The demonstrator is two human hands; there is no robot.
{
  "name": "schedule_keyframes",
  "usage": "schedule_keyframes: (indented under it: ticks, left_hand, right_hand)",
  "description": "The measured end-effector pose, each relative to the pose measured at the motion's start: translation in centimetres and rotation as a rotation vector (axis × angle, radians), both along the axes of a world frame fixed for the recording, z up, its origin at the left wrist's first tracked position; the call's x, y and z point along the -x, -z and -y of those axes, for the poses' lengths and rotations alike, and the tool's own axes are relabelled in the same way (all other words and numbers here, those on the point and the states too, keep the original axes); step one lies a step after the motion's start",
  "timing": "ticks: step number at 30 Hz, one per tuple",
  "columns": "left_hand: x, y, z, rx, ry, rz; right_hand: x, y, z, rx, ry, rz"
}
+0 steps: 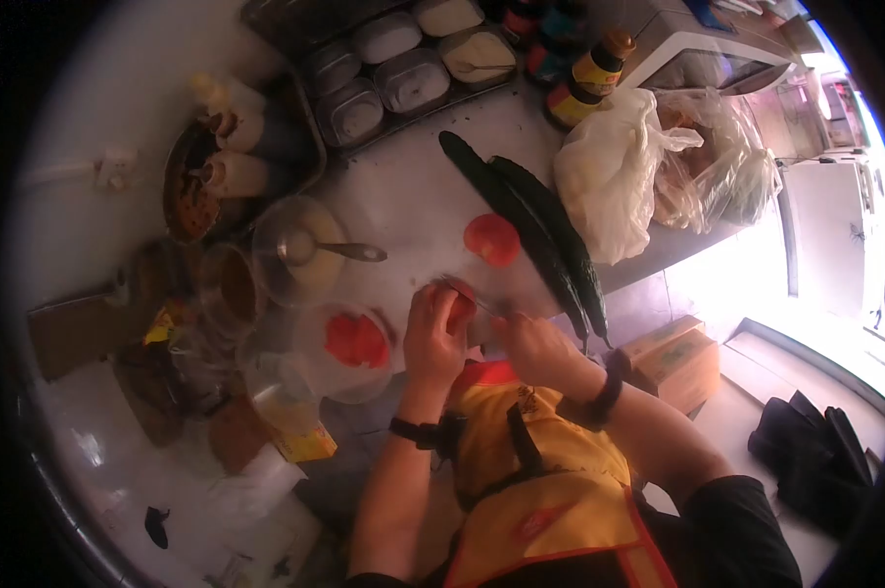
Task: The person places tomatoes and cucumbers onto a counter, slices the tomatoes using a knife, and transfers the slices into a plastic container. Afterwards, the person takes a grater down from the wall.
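Observation:
My left hand (434,338) is closed around a red tomato (461,312) near the counter's front edge. Opposite it, my right hand (545,353) grips a small knife (483,305), whose thin blade reaches the tomato's top; its handle is mostly hidden in my fingers. Just beyond lies another tomato (491,240), whole as far as I can see. Two long green cucumbers (545,218) lie side by side to its right. Left of my left hand, a clear bowl (372,392) contains red tomato pieces (356,340).
A tub with a ladle (349,251) stands left of centre. Seasoning containers (412,80) line the back, with sauce bottles (596,71) beside them. Plastic bags (614,167) crowd the right side. Below the counter sits a cardboard box (672,367).

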State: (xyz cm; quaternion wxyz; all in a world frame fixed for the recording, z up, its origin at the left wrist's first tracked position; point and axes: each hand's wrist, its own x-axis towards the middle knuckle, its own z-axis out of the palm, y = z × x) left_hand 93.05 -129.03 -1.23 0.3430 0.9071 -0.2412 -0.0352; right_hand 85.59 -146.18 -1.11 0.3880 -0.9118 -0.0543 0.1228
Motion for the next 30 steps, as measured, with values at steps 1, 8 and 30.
schedule_keyframes:
  ticks: [1, 8, 30]
  left_hand:
    - [0.3, 0.1, -0.1, -0.001, 0.005, -0.01]
    - [0.2, 0.2, -0.4, -0.043, 0.007, -0.038]
    - [0.2, 0.5, -0.6, -0.002, 0.021, 0.012]
  right_hand:
    - [0.5, 0.4, -0.2, 0.015, 0.001, 0.072]
    - [1.3, -0.6, -0.3, 0.043, 0.066, -0.047]
    - [-0.1, 1.0, -1.4, 0.052, 0.021, -0.005]
